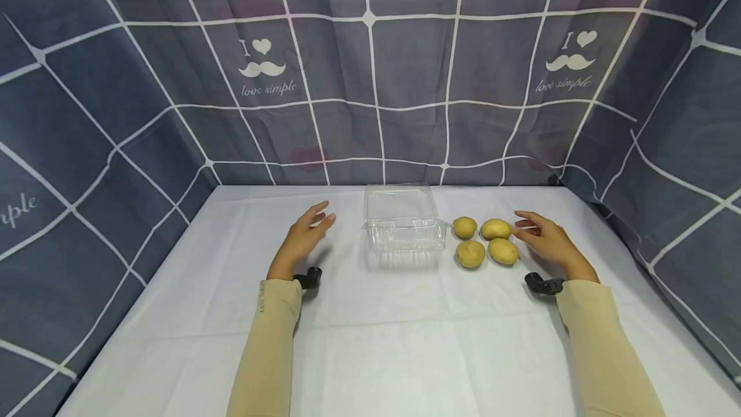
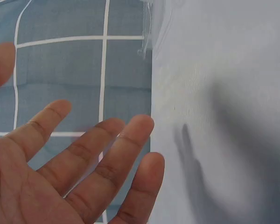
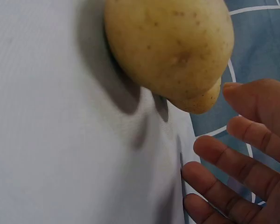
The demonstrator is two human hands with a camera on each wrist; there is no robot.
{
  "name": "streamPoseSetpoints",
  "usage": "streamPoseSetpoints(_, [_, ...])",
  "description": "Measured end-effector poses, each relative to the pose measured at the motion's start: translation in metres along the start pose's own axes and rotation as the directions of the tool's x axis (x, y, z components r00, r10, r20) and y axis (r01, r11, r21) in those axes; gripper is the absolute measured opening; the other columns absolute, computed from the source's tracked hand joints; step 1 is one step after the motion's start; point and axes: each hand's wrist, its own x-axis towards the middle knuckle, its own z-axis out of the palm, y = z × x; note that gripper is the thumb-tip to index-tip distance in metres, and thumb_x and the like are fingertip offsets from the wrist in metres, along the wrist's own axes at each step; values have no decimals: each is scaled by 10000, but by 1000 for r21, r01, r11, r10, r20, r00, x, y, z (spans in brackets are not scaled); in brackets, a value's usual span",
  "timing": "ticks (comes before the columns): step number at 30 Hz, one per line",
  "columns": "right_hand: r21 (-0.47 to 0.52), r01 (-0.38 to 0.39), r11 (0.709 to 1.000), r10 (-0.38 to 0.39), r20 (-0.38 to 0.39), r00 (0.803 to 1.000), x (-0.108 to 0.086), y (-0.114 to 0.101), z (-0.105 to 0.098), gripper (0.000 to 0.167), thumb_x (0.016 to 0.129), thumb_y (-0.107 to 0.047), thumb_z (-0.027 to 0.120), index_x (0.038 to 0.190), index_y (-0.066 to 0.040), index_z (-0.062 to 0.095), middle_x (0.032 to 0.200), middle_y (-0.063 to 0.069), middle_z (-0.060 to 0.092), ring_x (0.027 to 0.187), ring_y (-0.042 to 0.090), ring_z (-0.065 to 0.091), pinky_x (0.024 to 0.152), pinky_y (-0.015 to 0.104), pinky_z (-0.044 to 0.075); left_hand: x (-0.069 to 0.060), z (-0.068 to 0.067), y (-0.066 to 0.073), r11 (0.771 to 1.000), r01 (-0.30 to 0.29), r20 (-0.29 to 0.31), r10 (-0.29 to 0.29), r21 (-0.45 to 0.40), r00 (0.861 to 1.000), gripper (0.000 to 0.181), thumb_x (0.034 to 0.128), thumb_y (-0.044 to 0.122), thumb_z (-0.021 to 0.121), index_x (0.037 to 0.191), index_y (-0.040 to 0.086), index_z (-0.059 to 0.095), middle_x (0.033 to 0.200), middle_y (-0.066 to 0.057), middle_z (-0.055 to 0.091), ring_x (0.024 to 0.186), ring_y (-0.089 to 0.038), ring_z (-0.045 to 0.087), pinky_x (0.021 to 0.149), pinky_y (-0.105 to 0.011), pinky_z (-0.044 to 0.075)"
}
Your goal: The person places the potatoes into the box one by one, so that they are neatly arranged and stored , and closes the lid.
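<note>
Resting potatoes, right hand just beside

Your right hand (image 1: pixel 547 238) is unoccupied, fingers relaxed and spaced apart. Four potatoes (image 1: pixel 471 254) lie to its left on the white cloth (image 1: pixel 399 352), grouped two by two. Nearest your fingertips: the far-right potato (image 1: pixel 496 229); the right wrist view shows a gap between thumb and potatoes. Clear container (image 1: pixel 407 237) stands just left of the group. Your left hand (image 1: pixel 301 243), also unoccupied, fingers spread, sits left of the container, bare cloth between.
</note>
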Motion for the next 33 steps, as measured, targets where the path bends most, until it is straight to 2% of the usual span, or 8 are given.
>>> streamPoseSetpoints(6, [21,30,999,-31,31,999,3,-2,-5,520,1125,-182,584,1533,121,478,1399,386,614,1248,571,608,1040,619,524,1,4,3,1000,-17,26,17,-5,1000,667,1148,468,469,1698,110,350,1649,-264,453,1446,-472,530,1167,-613,465])
streamPoseSetpoints(9, [35,54,998,-56,44,997,6,1,-8,490,1117,-134,592,1518,132,495,1375,361,646,1239,484,638,1014,430,547,2,8,5,999,-13,52,15,-33,999,663,1146,455,474,1691,95,359,1628,-273,478,1415,-467,565,1129,-599,506])
streamPoseSetpoints(11, [40,68,997,-70,57,996,9,2,-9,480,1114,-119,598,1512,134,506,1367,340,664,1227,353,664,980,282,528,2,10,7,998,-10,71,14,-57,997,670,1141,458,482,1685,84,369,1625,-274,481,1412,-460,570,1127,-595,509])
streamPoseSetpoints(14, [45,84,995,-88,88,992,12,4,-12,479,1114,-123,600,1512,130,512,1370,322,672,1229,241,650,935,160,480,3,13,9,994,-1,95,11,-106,995,656,1139,440,488,1678,79,386,1633,-266,474,1417,-458,566,1152,-597,486])
streamPoseSetpoints(20, [97,78,992,-93,173,980,14,3,-18,509,1110,-126,591,1529,140,475,1414,372,613,1246,463,642,858,229,567,4,20,12,986,24,144,0,-164,990,670,1129,454,505,1677,84,393,1673,-223,437,1436,-444,555,1183,-586,461])
streamPoseSetpoints(22, [127,67,990,-90,191,978,14,3,-18,520,1102,-113,598,1530,148,462,1422,394,592,1198,389,678,832,244,593,5,23,12,984,32,163,-3,-177,987,677,1126,465,509,1679,93,392,1679,-211,433,1440,-437,553,1186,-578,460])
streamPoseSetpoints(27, [199,55,978,-98,214,972,15,4,-18,525,1091,-81,611,1519,177,450,1425,419,567,1063,-13,643,848,240,608,5,29,15,977,39,209,5,-207,978,668,1129,458,503,1681,101,390,1649,-250,460,1418,-438,573,1173,-549,483])
streamPoseSetpoints(33, [240,11,971,-71,241,968,18,5,-18,536,1101,-85,604,1529,185,427,1442,418,551,1033,-100,605,859,229,605,6,34,16,974,48,245,8,-220,969,676,1122,456,500,1688,107,377,1622,-284,477,1406,-431,587,1172,-526,489])
